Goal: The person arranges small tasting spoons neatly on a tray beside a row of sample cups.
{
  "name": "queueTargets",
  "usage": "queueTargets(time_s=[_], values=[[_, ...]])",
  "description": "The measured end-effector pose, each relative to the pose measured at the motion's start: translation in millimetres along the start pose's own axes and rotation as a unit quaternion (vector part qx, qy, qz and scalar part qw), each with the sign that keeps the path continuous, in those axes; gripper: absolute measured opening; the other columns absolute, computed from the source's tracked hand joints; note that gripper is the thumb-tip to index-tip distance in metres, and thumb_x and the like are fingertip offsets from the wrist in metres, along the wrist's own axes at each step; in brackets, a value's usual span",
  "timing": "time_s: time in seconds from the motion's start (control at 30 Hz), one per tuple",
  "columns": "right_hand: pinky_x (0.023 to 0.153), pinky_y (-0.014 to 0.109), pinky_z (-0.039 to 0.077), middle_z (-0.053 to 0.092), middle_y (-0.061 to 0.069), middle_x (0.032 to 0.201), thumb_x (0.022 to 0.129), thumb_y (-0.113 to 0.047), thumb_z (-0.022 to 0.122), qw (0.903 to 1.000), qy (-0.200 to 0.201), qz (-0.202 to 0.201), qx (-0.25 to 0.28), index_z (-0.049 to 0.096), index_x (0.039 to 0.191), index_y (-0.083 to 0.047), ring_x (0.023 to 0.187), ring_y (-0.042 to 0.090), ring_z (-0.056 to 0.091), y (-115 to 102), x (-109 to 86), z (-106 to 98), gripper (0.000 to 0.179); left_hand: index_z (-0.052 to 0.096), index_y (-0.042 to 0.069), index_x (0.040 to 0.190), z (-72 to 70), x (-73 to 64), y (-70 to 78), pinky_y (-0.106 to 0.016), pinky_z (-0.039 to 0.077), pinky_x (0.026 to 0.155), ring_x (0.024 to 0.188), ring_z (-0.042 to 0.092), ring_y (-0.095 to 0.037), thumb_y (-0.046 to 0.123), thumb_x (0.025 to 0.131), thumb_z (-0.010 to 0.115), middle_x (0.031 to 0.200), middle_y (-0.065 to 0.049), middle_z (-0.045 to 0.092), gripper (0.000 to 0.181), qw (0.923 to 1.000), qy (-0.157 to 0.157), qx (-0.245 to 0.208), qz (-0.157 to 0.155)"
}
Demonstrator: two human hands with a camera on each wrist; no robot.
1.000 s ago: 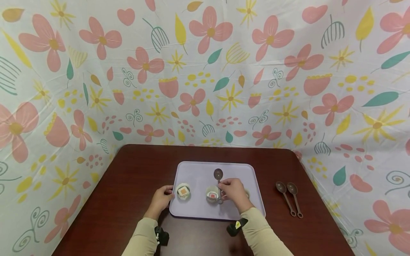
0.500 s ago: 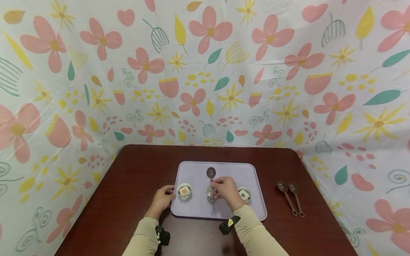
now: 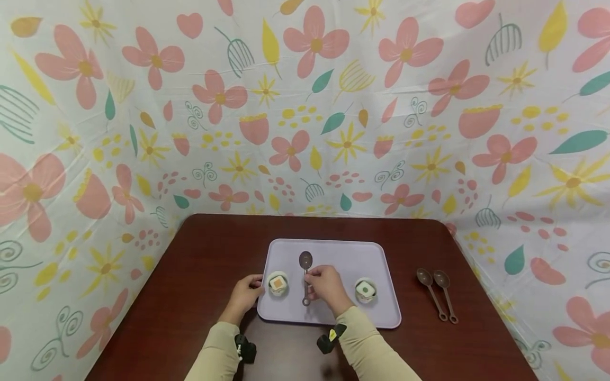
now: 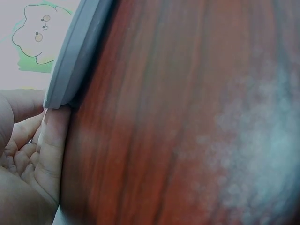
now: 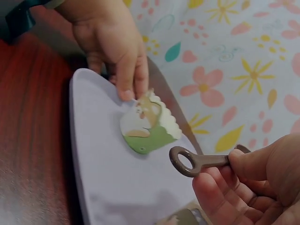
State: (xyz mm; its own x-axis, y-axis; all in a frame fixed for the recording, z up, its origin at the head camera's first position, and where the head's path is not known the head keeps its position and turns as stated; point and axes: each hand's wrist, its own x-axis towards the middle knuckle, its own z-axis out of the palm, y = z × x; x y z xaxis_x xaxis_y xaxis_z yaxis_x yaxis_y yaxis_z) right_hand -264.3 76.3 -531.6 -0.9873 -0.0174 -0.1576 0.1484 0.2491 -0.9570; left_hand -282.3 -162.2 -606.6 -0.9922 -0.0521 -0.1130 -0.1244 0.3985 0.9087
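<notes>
Spoon of brown plastic with a ringed handle end (image 3: 305, 279) is pinched by its handle between the thumb and curled fingers of the right hand (image 3: 324, 283); it is held above the middle of the flat lavender plastic tray (image 3: 333, 254), with the bowl pointing to 12 o'clock and the ring to 6 o'clock. In the right wrist view the ring (image 5: 182, 161) is seen free in the air beyond the fingertips (image 5: 211, 194).

At the tray's 9 o'clock edge the left hand (image 3: 246, 295) is placed, its fingers curled round the rim; in the left wrist view the rim (image 4: 70, 61) is seen pressed against the fingers (image 4: 51, 140) over the dark red-brown wooden bench (image 3: 200, 248). Just beside that hand, a small white scalloped paper cup with an orange square on top (image 3: 277, 283) stands on the tray, and in the right wrist view it is touched by the left hand's fingertips (image 5: 127, 93). To the 3 o'clock side of the right hand, a second white scalloped cup with a green dot (image 3: 365, 290) stands on the tray, apart from the hand.

Further toward 3 o'clock, off the tray, two more brown plastic spoons (image 3: 437, 293) lie side by side on the bench, bowls toward 12 o'clock. The bench is backed by a white cloth printed with pink flowers and yellow and green leaves (image 3: 305, 106).
</notes>
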Motion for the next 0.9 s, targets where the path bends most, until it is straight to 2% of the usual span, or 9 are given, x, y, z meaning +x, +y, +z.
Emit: queueTargets(time_s=[0.2,0.37,0.6,0.7,0.8,0.9], values=[[0.044,0.031,0.051,0.060,0.010,0.065,0.084,-0.008,0.063,0.9994,0.009,-0.007,-0.034,0.062,0.086,0.001,0.050,0.016,0.059,4.0,-4.5,10.8,0.009,0.060,0.005,0.117,1.0,0.8,0.4,-0.034,0.052,0.052,0.082,0.055,-0.022,0.004,0.083,0.064,0.095,-0.008,0.056,0.034,1.0000,-0.002,-0.006,0.000],[0.042,0.028,0.049,0.059,0.005,0.066,0.084,-0.010,0.064,0.9949,0.032,-0.041,-0.087,0.062,0.086,-0.003,0.052,0.015,0.058,1.0,-9.5,17.0,0.008,0.060,0.005,0.117,0.0,2.7,-2.7,-0.033,0.052,0.051,0.080,0.055,-0.021,0.004,0.083,0.064,0.094,-0.008,0.055,0.034,1.0000,0.001,-0.008,0.003],[0.042,0.027,0.048,0.059,0.005,0.064,0.085,-0.010,0.064,0.9937,0.025,-0.052,-0.096,0.062,0.086,-0.003,0.051,0.016,0.057,-1.0,-15.2,21.6,0.008,0.060,0.006,0.117,-0.5,1.7,-2.7,-0.034,0.052,0.052,0.081,0.055,-0.022,0.005,0.083,0.064,0.094,-0.007,0.056,0.034,1.0000,0.002,-0.008,-0.001],[0.041,0.026,0.047,0.058,0.003,0.061,0.084,-0.011,0.064,0.9906,0.030,-0.059,-0.119,0.063,0.085,-0.004,0.050,0.015,0.057,1.4,-16.9,24.4,0.007,0.060,0.006,0.117,-0.5,1.6,-2.1,-0.034,0.052,0.052,0.082,0.055,-0.022,0.006,0.083,0.064,0.095,-0.007,0.056,0.034,1.0000,0.002,-0.006,-0.001],[0.043,0.025,0.046,0.058,-0.002,0.062,0.084,-0.014,0.065,0.9824,0.051,-0.073,-0.164,0.064,0.084,-0.008,0.051,0.010,0.055,4.5,-17.2,28.1,0.007,0.061,0.007,0.117,-0.1,2.2,-1.7,-0.034,0.052,0.053,0.082,0.055,-0.022,0.006,0.083,0.064,0.094,-0.007,0.056,0.034,1.0000,0.004,-0.008,-0.003],[0.045,0.025,0.044,0.057,-0.007,0.063,0.083,-0.019,0.066,0.9681,0.082,-0.093,-0.218,0.066,0.082,-0.011,0.052,0.007,0.053,7.3,-17.3,31.7,0.007,0.061,0.007,0.116,0.5,2.6,-1.5,-0.034,0.052,0.052,0.081,0.055,-0.022,0.006,0.083,0.065,0.094,-0.007,0.056,0.034,0.9999,0.007,-0.009,-0.001]])
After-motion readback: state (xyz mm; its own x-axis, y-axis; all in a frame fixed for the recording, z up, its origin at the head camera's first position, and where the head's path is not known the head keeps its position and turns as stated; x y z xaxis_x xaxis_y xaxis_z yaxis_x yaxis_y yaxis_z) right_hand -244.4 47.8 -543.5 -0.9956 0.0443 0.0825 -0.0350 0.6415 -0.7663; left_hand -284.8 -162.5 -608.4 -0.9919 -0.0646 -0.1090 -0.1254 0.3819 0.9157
